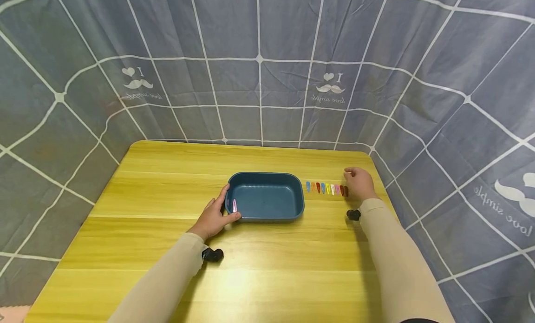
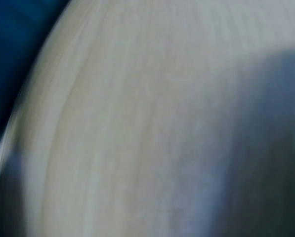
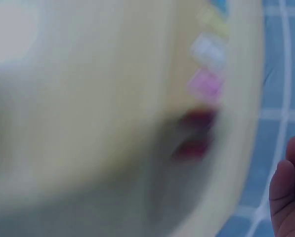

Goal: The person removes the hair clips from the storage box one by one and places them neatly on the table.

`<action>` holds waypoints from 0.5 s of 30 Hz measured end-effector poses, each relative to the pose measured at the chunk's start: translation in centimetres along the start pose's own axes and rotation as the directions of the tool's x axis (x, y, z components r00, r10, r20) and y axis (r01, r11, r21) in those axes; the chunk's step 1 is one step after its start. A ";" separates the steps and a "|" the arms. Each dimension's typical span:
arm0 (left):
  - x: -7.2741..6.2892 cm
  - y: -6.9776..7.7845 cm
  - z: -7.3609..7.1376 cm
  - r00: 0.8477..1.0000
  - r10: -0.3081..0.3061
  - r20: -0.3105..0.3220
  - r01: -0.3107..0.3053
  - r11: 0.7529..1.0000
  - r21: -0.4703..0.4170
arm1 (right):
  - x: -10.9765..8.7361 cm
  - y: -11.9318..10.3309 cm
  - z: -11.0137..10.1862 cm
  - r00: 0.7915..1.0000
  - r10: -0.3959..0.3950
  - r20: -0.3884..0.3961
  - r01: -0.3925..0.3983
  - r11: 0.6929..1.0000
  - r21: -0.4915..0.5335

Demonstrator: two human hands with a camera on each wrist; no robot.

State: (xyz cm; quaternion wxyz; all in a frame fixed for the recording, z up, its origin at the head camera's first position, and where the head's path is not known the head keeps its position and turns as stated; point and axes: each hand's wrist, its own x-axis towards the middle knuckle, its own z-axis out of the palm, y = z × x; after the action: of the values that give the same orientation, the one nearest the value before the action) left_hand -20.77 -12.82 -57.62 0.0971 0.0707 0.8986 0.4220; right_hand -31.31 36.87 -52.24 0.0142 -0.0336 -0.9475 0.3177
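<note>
A dark blue plastic bin stands on the table, with a pink snap hair clip inside near its left end. My left hand holds the bin's front left corner, fingers along the left wall and thumb at the front rim. Right of the bin lies a row of several snap hair clips, in blue, orange, red, yellow, white, pink and dark red. My right hand is just past the dark red clip at the row's right end. Its fingers are loosely bent, with nothing visible in them.
The yellow wood-grain table extends around the bin. Grey checked curtain hangs behind it and along both sides. A black wrist camera sits at my left cuff and another wrist camera at my right. Both wrist views are blurred.
</note>
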 end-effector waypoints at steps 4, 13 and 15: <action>-0.2 0.1 -0.2 1.000 -0.007 0.003 0.007 1.000 -0.002 | 0.2 -4.6 0.7 0.992 -0.109 0.063 0.111 0.994 -0.021; -0.3 0.4 -0.5 1.000 -0.014 0.026 0.015 1.000 -0.012 | -0.5 -13.5 4.2 0.895 -0.300 0.331 0.337 0.940 -0.060; -0.3 0.4 -0.5 0.999 -0.015 0.029 0.015 1.000 -0.021 | -0.7 -15.1 5.3 0.864 -0.335 0.375 0.387 0.919 -0.071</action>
State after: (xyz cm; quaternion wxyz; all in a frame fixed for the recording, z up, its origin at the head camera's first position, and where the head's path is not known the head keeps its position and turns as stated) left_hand -20.57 -12.99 -56.93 0.1138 0.0690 0.8932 0.4296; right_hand -31.66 21.64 -47.34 -0.1006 0.2017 -0.9440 0.2409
